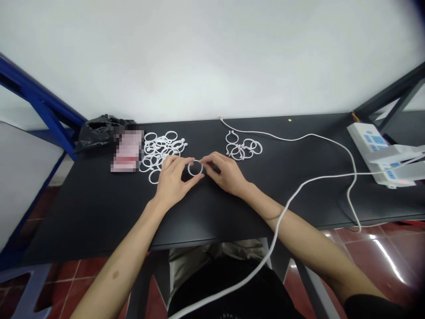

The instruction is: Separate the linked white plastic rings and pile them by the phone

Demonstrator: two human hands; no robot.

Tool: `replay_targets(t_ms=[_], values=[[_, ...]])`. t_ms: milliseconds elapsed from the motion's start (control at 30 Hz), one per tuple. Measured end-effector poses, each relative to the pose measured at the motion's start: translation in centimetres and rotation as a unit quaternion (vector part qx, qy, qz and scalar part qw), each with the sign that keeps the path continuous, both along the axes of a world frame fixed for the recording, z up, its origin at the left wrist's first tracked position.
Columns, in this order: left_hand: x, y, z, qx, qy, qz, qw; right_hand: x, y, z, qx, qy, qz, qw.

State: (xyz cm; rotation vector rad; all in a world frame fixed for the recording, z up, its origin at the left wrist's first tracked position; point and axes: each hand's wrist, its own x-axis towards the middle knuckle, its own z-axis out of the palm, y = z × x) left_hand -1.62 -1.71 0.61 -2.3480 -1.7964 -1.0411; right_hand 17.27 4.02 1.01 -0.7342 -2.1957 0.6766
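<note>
Frame: I see blue bars at nine o'clock of the table, cut off by the picture's left edge.
Bag: crumpled and black, at the table's far left corner. I cannot make out what is in it.
Patch: a pinkish flat thing just right of the bag, blurred out, so I cannot tell what it is.
Pile: white rings heaped beside the patch, at ten o'clock from the ring I hold. They overlap too much to count, and my left hand hides the near edge.
Left hand: thumb and fingertips are closed on the ring's left rim, at nine o'clock of it.
Ring: white, held between both hands near the middle of the table. I cannot tell whether it touches the top.
Right hand: it pinches the ring's right rim from three o'clock. The fingertips curl in, so the pinch is partly hidden.
Cluster: a smaller bunch of rings at one o'clock from the ring, just beyond my right hand. How they link is hard to see.
Cable: white, looping over the table's right half. One run crosses my right forearm and leaves by the lower edge.
Power strip: white, at three o'clock, partly cut by the right edge. Its labels are too small to read.
</note>
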Motion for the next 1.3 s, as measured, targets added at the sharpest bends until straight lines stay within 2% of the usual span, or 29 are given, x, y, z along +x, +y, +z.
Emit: replay_targets(t_ms=[67, 200, 367, 600, 700, 833, 1000, 1167, 1300], values=[[-0.3, 0.1, 0.1, 0.011, 0.001, 0.027, 1.000, 0.1, 0.1, 0.0, -0.003, -0.005, -0.023, 1.000], [-2.0, 0.6, 0.0, 0.027, 0.002, 0.147, 0.989, 1.1, 1.4, 0.3, 0.039, -0.027, -0.130, 0.990], [-4.4, 1.2, -0.4, -0.016, 0.002, 0.261, 0.965, 3.1, 3.7, 0.5, 0.096, -0.085, -0.244, 0.961], [-4.5, 1.2, 0.0, -0.085, 0.010, 0.327, 0.941, 4.5, 4.7, 0.8, 0.087, -0.114, -0.300, 0.943], [-4.3, 1.1, 0.3, -0.080, 0.006, 0.322, 0.943, 4.8, 4.9, 1.0, 0.086, -0.126, -0.303, 0.941], [-4.0, 0.9, 0.1, -0.032, 0.000, 0.293, 0.956, 5.3, 5.3, 1.1, 0.065, -0.149, -0.296, 0.941], [-3.0, 0.7, -0.1, 0.025, 0.007, 0.214, 0.977, 5.4, 5.1, 1.3, 0.065, -0.200, -0.225, 0.951], [-1.6, 0.6, -0.4, 0.051, 0.031, 0.142, 0.988, 4.6, 4.2, 0.9, 0.112, -0.276, -0.185, 0.937], [-0.8, 0.5, -0.7, 0.057, 0.045, 0.091, 0.993, 3.8, 3.6, 0.5, 0.120, -0.285, -0.151, 0.939]])
